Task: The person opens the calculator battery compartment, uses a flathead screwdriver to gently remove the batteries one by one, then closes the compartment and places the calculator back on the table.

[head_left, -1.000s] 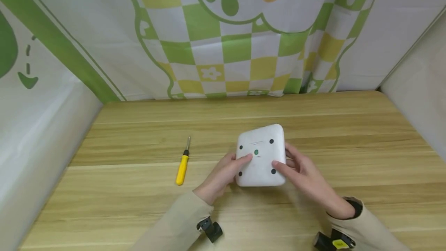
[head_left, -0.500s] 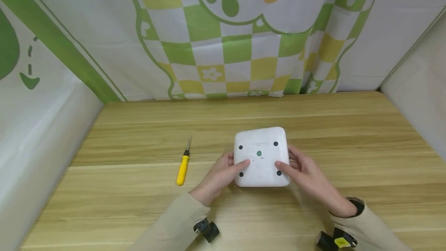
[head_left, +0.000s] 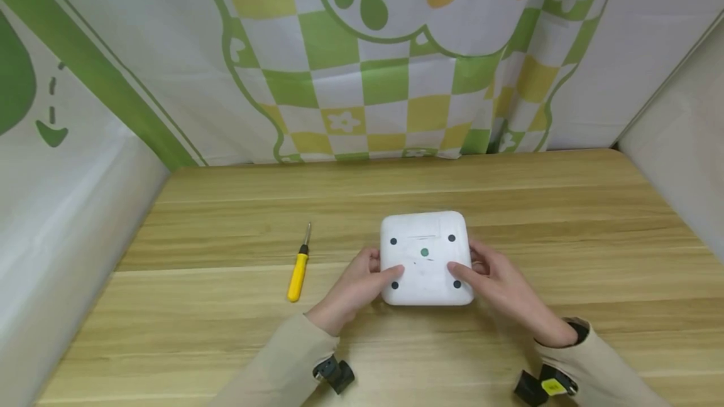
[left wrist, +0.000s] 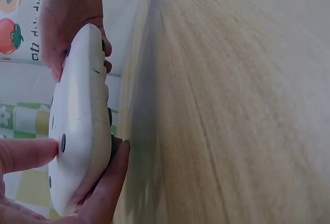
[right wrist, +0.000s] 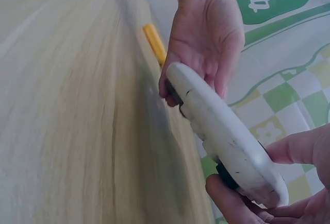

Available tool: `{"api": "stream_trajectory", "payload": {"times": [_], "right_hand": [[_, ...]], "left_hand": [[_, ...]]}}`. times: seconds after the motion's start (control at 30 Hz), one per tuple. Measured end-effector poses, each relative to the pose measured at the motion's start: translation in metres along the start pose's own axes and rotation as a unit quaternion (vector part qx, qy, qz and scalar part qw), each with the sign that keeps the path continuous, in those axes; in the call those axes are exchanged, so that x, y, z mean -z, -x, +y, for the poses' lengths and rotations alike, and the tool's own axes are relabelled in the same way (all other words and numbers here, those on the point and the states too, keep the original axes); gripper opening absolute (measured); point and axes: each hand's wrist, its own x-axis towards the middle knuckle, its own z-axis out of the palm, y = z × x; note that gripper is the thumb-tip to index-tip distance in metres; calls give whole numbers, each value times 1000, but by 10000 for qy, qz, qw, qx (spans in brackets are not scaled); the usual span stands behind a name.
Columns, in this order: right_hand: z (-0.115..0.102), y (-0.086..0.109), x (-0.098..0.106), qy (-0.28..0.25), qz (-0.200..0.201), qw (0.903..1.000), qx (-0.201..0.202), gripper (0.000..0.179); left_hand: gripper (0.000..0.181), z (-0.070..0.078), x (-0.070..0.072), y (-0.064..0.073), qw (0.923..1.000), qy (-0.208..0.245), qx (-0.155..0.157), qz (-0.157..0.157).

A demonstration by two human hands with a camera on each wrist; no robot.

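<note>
A white rounded-square plastic device (head_left: pixel 425 278) is held above the table with its back up, its kind not clear. Black round feet sit near its corners, and a green dot marks the middle. My left hand (head_left: pixel 362 281) grips its left side, thumb on the back and fingers underneath. On the opposite side my right hand (head_left: pixel 500 284) holds it the same way. In the left wrist view the device (left wrist: pixel 80 110) is edge-on, dark raised parts showing along its underside. The right wrist view shows scuff marks on the side of the device (right wrist: pixel 227 131).
A screwdriver (head_left: pixel 298 272) with a yellow handle lies on the wooden table (head_left: pixel 198 306) to the left of my hands, tip pointing away. Behind the table hangs a green and yellow checked curtain (head_left: pixel 390 86). White sheeting (head_left: pixel 679 112) borders the right side.
The device has turned from an angled pose to face up more squarely and come slightly nearer. My left thumb has slid back from its middle towards the lower left. The screwdriver stays put.
</note>
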Motion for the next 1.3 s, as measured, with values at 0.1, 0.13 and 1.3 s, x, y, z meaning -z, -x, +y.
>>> {"api": "stream_trajectory", "payload": {"times": [0.1,0.13,1.3], "right_hand": [[4,-1,0,145,53,9999,42,53],[5,-2,0,191,74,9998,51,52],[21,-10,0,787,-26,9969,-91,69]], "left_hand": [[47,-1,0,1,9998,-163,5,75],[46,-1,-1,1,9997,-215,-7,93],[46,0,1,0,9853,-1674,-278,219]]}}
